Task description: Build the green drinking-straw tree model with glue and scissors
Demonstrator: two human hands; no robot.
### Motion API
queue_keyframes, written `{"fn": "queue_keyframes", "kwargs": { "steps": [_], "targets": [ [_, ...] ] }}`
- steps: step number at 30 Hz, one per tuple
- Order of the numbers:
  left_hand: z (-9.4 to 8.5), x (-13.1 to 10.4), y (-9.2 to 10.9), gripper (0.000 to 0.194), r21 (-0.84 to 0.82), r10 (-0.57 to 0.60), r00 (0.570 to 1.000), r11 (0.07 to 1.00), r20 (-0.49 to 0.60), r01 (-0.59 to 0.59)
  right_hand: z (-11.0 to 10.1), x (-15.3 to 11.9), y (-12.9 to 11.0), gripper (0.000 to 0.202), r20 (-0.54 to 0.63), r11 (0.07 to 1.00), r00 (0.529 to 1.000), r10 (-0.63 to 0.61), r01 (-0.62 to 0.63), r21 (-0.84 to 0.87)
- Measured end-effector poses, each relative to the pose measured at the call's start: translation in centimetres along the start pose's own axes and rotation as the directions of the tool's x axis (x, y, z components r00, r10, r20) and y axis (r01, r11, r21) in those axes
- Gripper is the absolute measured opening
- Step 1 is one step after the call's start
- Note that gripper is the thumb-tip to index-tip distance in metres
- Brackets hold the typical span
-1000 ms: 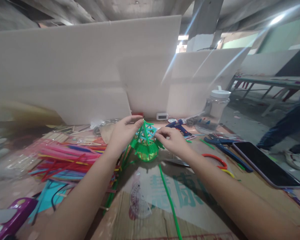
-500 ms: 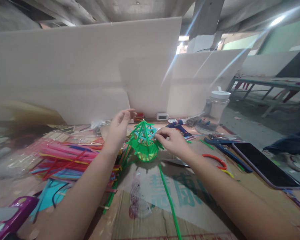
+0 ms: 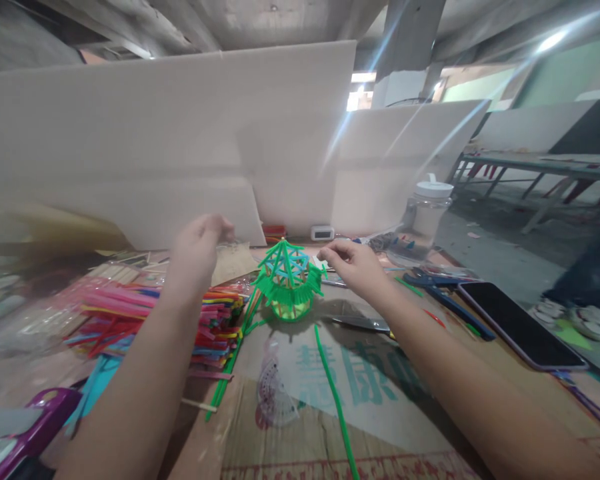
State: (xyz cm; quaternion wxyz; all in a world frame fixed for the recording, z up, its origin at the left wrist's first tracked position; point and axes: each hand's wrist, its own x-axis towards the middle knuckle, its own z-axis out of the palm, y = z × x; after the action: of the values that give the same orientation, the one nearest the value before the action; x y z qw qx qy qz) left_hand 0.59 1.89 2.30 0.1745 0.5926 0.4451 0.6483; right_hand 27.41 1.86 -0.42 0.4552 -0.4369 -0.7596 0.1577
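A small green tower model (image 3: 286,280), built of pipe cleaners with a pointed top and a fringed skirt, stands upright on the board. Just to its right is my right hand (image 3: 353,263), apart from it, thumb and fingers pressed together; whatever they may pinch is too small to make out. My left hand (image 3: 196,250) hangs above the craft supplies, left of the model, its curled fingers smeared by motion. A loose green pipe cleaner (image 3: 334,393) lies in front of the model, beside a clear protractor (image 3: 275,393).
Bundled coloured pipe cleaners (image 3: 215,327) lie at the left, near a purple-handled tool (image 3: 50,420). Scissors (image 3: 360,321) sit partly under my right forearm. Farther right are blue pliers (image 3: 460,310), a phone (image 3: 523,325) and a clear bottle (image 3: 423,220). White panels (image 3: 180,140) stand behind.
My left hand has swung left, away from the model. My right hand has drawn slightly right, off the model's skirt. The model stays standing in place.
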Motion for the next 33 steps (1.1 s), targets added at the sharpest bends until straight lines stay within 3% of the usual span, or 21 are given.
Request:
{"fn": "queue_keyframes", "kwargs": {
  "steps": [5, 7, 10, 12, 16, 18, 25, 30, 33],
  "targets": [
    [0.1, -0.5, 0.3, 0.028, 0.208, -0.048, 0.997, 0.978, 0.060, 0.035, -0.2, 0.2, 0.7, 0.021, 0.009, 1.000, 1.000, 0.012, -0.012, -0.007],
    [-0.1, -0.5, 0.2, 0.032, 0.396, -0.087, 0.991, 0.917, 0.101, 0.040, 0.2, 0.2, 1.2, 0.022, 0.041, 1.000, 0.999, 0.028, -0.027, -0.011],
    [-0.3, -0.3, -0.3, 0.043, 0.609, -0.187, 0.948, 0.793, 0.258, -0.009, 1.1, 0.1, 2.1, 0.031, 0.111, 0.999, 0.993, 0.040, -0.039, -0.019],
    [-0.2, -0.3, -0.8, 0.046, 0.623, -0.230, 0.902, 0.780, 0.366, -0.054, 1.7, 0.1, 2.6, 0.031, 0.140, 1.000, 0.990, 0.029, -0.027, -0.014],
    [0.6, -0.5, -1.8, 0.026, 0.487, -0.217, 0.803, 0.867, 0.555, -0.102, 2.3, 0.2, 3.0, 0.023, 0.163, 0.999, 0.986, 0.028, -0.023, -0.032],
    [1.2, -0.7, -2.3, 0.025, 0.421, -0.195, 0.780, 0.902, 0.595, -0.095, 2.1, 0.3, 2.9, 0.018, 0.173, 0.998, 0.984, 0.046, -0.038, -0.048],
    [2.9, -1.3, -3.7, 0.036, 0.376, -0.170, 0.883, 0.927, 0.438, -0.008, -0.1, -0.2, 1.2, 0.017, 0.356, 0.997, 0.932, 0.074, -0.065, -0.039],
    [2.7, -1.4, -1.7, 0.036, 0.414, -0.144, 0.942, 0.910, 0.302, 0.006, -0.9, -0.7, -0.2, 0.017, 0.411, 0.994, 0.907, 0.088, -0.055, -0.091],
    [2.7, -1.8, -0.1, 0.039, 0.419, -0.129, 0.952, 0.908, 0.276, 0.001, -1.5, -0.7, -0.8, 0.024, 0.353, 0.988, 0.933, 0.070, -0.015, -0.156]
  ]
}}
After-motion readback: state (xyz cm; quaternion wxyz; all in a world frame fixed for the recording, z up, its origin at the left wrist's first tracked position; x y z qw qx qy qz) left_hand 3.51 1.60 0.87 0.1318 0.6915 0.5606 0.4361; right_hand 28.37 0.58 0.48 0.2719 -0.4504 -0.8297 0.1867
